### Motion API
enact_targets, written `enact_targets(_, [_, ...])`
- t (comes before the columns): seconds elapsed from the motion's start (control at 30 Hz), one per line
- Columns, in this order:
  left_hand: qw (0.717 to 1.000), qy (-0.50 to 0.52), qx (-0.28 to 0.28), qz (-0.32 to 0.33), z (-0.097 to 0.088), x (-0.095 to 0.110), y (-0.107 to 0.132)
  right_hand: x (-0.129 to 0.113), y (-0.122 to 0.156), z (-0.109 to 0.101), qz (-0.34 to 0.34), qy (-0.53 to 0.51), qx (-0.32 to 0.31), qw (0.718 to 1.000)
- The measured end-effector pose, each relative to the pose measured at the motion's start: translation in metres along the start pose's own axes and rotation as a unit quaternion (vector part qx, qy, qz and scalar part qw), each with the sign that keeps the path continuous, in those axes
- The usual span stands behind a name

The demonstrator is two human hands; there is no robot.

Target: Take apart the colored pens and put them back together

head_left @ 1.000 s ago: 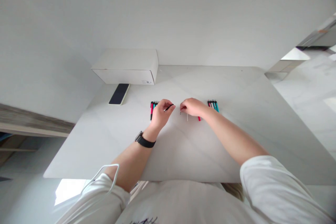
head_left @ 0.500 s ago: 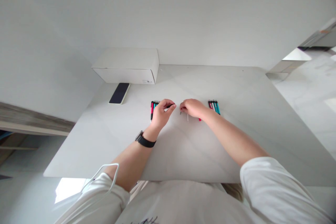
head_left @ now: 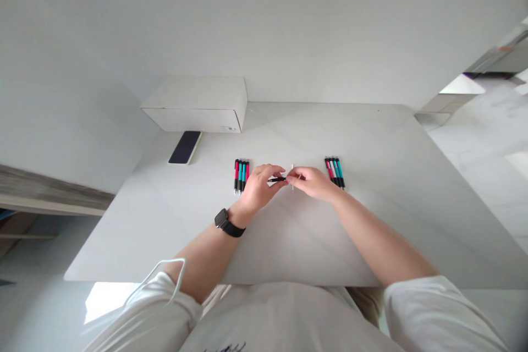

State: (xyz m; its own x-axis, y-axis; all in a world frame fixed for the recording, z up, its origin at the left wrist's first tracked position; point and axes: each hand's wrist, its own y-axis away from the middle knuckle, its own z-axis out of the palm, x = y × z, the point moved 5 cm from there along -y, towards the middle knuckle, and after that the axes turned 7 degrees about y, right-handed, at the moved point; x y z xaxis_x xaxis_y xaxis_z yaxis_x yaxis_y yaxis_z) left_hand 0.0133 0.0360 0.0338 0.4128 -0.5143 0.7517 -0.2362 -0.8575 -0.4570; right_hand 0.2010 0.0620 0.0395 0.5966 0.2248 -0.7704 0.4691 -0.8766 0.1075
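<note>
The pen piece was slim and black, pale at one end, pinched by my left hand over the table, between the left pens and right pens. My right hand hid its other end with bunched fingertips; what those pinched, I couldn't tell. Its long axis ran sideways, pale end pointing left.

Soft, diffuse light reaches your white table, and a dull shadow smudges the wall at left. You get glare from a floor patch at lower left; wide-angle distortion stretches your edges.
</note>
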Motion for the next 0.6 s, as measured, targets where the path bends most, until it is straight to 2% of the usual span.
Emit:
enact_targets(0.1, [0.999,-0.028,-0.025,0.028,0.003,0.004,0.000,0.003,0.002,0.011,-0.002,-0.032,0.008,0.999])
enact_targets(0.2, [0.999,-0.025,-0.037,0.031,0.004,0.005,0.000,0.010,0.004,0.012,-0.001,-0.070,0.042,0.997])
enact_targets(0.4, [1.000,0.016,0.014,-0.020,-0.002,0.002,-0.001,0.027,0.010,0.000,0.031,-0.100,0.141,0.984])
enact_targets(0.6, [0.997,0.053,0.029,-0.047,-0.003,-0.001,-0.002,0.027,0.011,0.002,0.020,-0.089,0.148,0.985])
